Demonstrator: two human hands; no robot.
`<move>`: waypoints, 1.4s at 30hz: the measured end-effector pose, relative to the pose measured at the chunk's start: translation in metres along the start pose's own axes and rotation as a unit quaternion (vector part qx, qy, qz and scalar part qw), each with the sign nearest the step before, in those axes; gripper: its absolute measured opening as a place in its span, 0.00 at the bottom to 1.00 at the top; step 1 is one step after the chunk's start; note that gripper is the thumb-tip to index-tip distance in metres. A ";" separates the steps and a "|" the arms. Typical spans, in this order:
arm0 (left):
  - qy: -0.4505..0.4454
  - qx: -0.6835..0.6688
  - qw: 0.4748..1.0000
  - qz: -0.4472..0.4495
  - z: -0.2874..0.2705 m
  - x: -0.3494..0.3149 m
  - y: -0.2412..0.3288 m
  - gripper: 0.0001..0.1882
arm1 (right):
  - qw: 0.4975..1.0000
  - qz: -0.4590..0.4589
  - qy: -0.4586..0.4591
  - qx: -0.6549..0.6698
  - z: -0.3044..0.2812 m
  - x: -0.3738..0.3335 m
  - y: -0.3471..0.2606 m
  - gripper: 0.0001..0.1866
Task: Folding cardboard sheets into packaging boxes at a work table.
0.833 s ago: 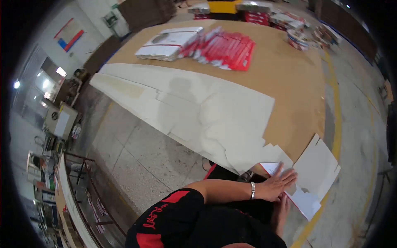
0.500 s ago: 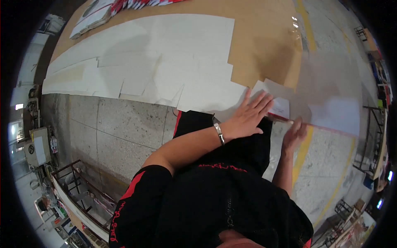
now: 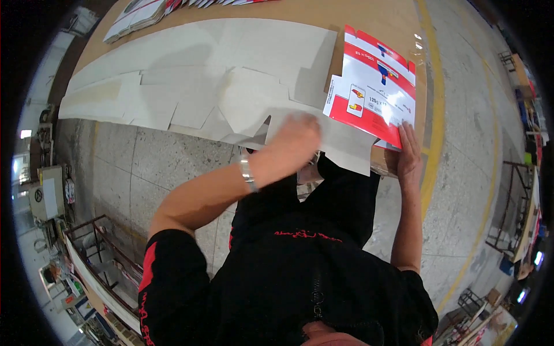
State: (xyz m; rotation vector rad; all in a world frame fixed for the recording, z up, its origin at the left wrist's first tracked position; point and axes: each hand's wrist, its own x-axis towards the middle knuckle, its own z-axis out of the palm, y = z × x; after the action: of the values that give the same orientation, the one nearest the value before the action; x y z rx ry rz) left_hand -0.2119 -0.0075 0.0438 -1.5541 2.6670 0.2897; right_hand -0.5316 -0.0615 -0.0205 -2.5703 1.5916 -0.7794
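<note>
A flat carton blank (image 3: 372, 86), printed red and white, lies face up at the right end of the table. Its near edge overlaps plain grey-white carton blanks (image 3: 259, 49). My right hand (image 3: 410, 153) rests at the near right corner of the printed blank, its fingers stretched along the red edge; the thumb is hidden. Over the plain blanks, to the left, my left hand (image 3: 297, 138) is smeared by motion. Its fingers look curled, but whether they hold anything does not show. One plain flap (image 3: 352, 144) juts past the table's near edge above my legs.
Stacked folded cartons (image 3: 135, 20) and several red-and-white pieces (image 3: 225, 2) lie at the table's far left. The brown tabletop (image 3: 311, 10) shows behind the blanks. A metal-framed rack (image 3: 104, 254) stands at lower left. A yellow line (image 3: 435, 115) runs along the floor at right.
The printed blank now lies face up at the right, where a blurred sheet swung before. My left hand has lifted from its flat press and moved left. My right hand has shifted up to the blank's corner.
</note>
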 end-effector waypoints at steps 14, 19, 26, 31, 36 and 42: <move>0.195 -0.454 0.855 -0.161 0.033 -0.003 -0.079 0.06 | 0.982 0.140 0.016 0.122 -0.004 0.001 -0.004 0.28; 0.158 -0.039 0.974 -0.160 0.042 0.019 -0.061 0.21 | 0.996 -0.016 -0.084 0.036 -0.010 0.005 -0.009 0.30; 0.145 -0.036 0.986 -0.070 0.047 0.002 -0.070 0.45 | 0.968 -0.148 -0.198 -0.040 0.023 0.042 -0.087 0.35; 0.065 0.034 0.997 -0.039 0.006 -0.057 -0.085 0.47 | 0.970 -0.145 -0.190 -0.044 0.018 0.042 -0.085 0.37; 0.036 0.086 0.994 -0.056 -0.004 -0.067 -0.092 0.42 | 0.972 -0.144 -0.182 -0.042 0.021 0.041 -0.086 0.37; 0.005 0.166 0.985 -0.044 -0.009 -0.070 -0.104 0.32 | 0.973 -0.137 -0.182 -0.043 0.026 0.039 -0.089 0.37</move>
State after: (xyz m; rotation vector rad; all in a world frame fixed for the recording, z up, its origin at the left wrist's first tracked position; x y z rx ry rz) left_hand -0.0865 0.0011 0.0472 -1.5598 2.4804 -0.1583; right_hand -0.4328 -0.0582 -0.0039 -2.8194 1.2067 -0.2227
